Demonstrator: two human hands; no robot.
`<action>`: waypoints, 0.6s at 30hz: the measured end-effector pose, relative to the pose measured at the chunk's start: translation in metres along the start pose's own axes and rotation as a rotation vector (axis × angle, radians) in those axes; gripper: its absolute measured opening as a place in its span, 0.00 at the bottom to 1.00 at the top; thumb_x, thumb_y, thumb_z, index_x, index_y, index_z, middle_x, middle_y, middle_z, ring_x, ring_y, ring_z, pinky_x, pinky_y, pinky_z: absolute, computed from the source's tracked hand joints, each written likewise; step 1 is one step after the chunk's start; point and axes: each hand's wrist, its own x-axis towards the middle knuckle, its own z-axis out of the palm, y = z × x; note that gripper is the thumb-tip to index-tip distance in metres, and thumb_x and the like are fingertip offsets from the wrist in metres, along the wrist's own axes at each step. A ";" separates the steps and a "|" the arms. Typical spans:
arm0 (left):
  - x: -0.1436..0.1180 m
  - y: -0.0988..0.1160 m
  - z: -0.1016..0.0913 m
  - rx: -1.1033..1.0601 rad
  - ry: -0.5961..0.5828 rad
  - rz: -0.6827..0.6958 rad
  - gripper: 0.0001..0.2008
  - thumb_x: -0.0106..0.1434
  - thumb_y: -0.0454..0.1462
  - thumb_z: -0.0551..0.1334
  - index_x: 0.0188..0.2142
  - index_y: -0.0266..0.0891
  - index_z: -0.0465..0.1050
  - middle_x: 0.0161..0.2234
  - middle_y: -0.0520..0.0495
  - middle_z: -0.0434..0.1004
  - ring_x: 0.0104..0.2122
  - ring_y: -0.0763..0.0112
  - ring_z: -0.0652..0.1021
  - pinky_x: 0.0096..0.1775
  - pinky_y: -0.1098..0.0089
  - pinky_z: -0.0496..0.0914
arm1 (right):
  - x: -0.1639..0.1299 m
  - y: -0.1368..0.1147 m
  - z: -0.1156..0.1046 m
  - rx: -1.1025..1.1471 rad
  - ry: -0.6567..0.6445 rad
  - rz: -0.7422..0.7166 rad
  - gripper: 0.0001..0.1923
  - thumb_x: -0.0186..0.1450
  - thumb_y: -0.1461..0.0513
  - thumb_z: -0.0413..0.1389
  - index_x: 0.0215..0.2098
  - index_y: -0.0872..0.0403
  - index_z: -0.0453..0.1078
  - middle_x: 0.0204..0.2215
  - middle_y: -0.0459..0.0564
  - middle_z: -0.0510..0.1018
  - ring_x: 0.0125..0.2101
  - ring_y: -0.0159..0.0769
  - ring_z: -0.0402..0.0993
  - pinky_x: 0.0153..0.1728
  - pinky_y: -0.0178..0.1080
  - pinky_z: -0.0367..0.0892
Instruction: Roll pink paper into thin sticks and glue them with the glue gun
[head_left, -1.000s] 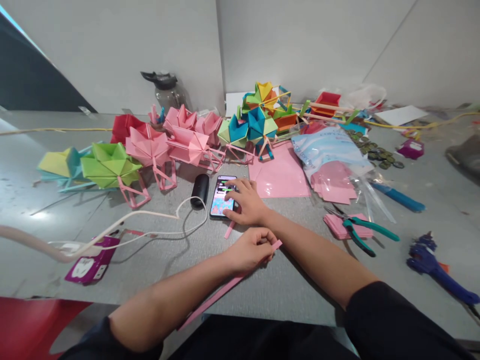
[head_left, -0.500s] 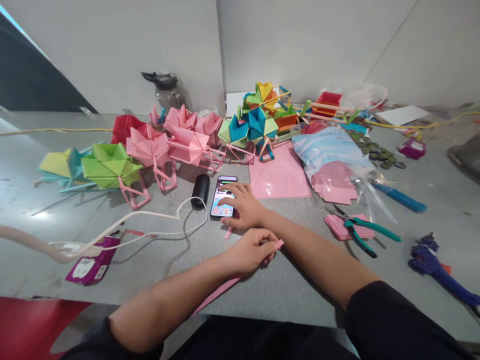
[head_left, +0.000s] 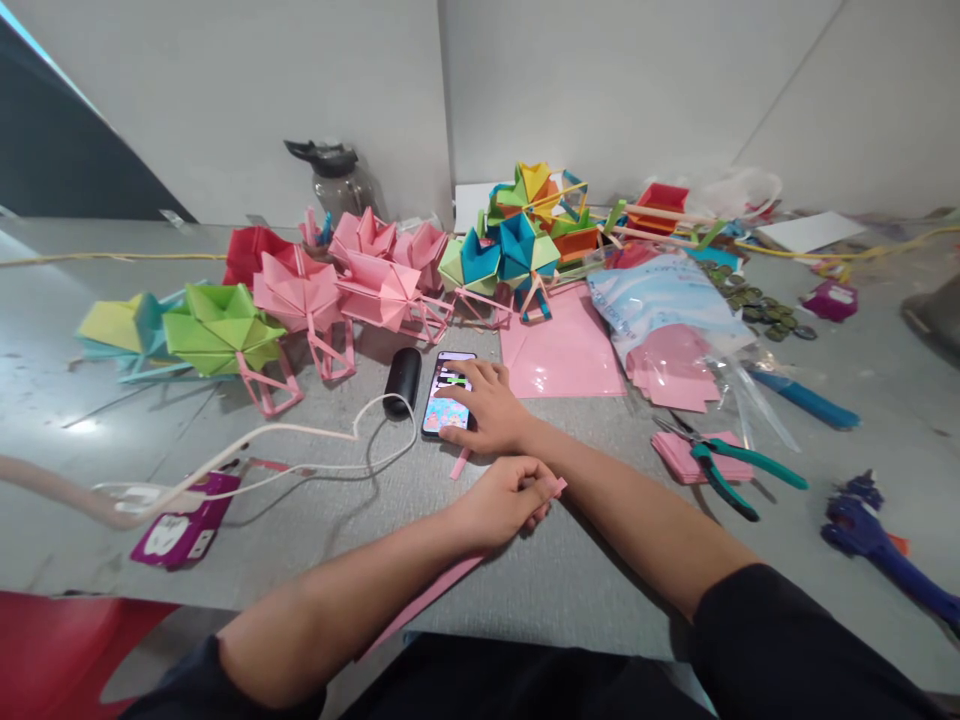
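Observation:
My right hand [head_left: 489, 408] lies over a smartphone [head_left: 448, 418], fingers spread across its lit screen, which shows colourful pictures. Just below it, my left hand [head_left: 511, 502] is closed, its thumb and fingers pinching a pink paper strip [head_left: 560, 486] whose tip pokes out beside my right wrist. A length of pink paper [head_left: 431, 603] runs from beneath my left forearm towards the table's front edge. Another short pink strip [head_left: 460, 464] lies by the phone's lower end, partly hidden by my right hand. A black cylindrical device [head_left: 402, 384] rests left of the phone.
Folded paper models, several pink [head_left: 379, 290] and one green [head_left: 223, 330], line the back. To the right are pink sheets [head_left: 566, 350], a plastic bag [head_left: 667, 300], green-handled pliers [head_left: 724, 480] and a blue glue gun [head_left: 862, 525]. A white cable [head_left: 300, 428] crosses the left.
The picture on the phone screen differs slightly. More of the pink paper shows below my left forearm, reaching further down and left. Both hands stay nearly in place.

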 end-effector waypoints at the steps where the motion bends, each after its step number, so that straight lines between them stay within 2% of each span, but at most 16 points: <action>1: 0.000 0.000 0.000 -0.002 -0.013 -0.006 0.23 0.65 0.57 0.64 0.31 0.40 0.68 0.21 0.56 0.67 0.21 0.75 0.66 0.27 0.70 0.62 | 0.001 -0.001 -0.001 -0.004 -0.015 -0.009 0.33 0.68 0.40 0.59 0.63 0.46 0.74 0.72 0.60 0.61 0.68 0.60 0.53 0.64 0.62 0.49; 5: 0.000 0.000 -0.001 0.013 -0.037 -0.038 0.21 0.65 0.55 0.66 0.32 0.39 0.69 0.22 0.56 0.68 0.21 0.75 0.68 0.28 0.70 0.63 | 0.000 -0.003 -0.002 -0.013 -0.025 -0.007 0.32 0.68 0.39 0.58 0.63 0.45 0.74 0.73 0.58 0.60 0.69 0.61 0.53 0.64 0.63 0.48; 13: 0.002 0.006 -0.005 -0.044 -0.025 -0.058 0.18 0.62 0.51 0.68 0.32 0.39 0.71 0.22 0.55 0.70 0.23 0.75 0.69 0.29 0.70 0.63 | -0.020 0.007 -0.009 -0.022 0.194 0.168 0.23 0.66 0.46 0.61 0.52 0.50 0.78 0.65 0.61 0.71 0.62 0.58 0.63 0.59 0.59 0.53; 18: 0.006 0.003 -0.015 -0.113 0.007 -0.075 0.12 0.59 0.44 0.68 0.33 0.39 0.71 0.21 0.55 0.71 0.22 0.75 0.69 0.28 0.70 0.64 | -0.019 0.009 -0.009 0.008 0.181 0.159 0.20 0.64 0.48 0.63 0.48 0.49 0.79 0.63 0.59 0.73 0.61 0.58 0.64 0.58 0.58 0.54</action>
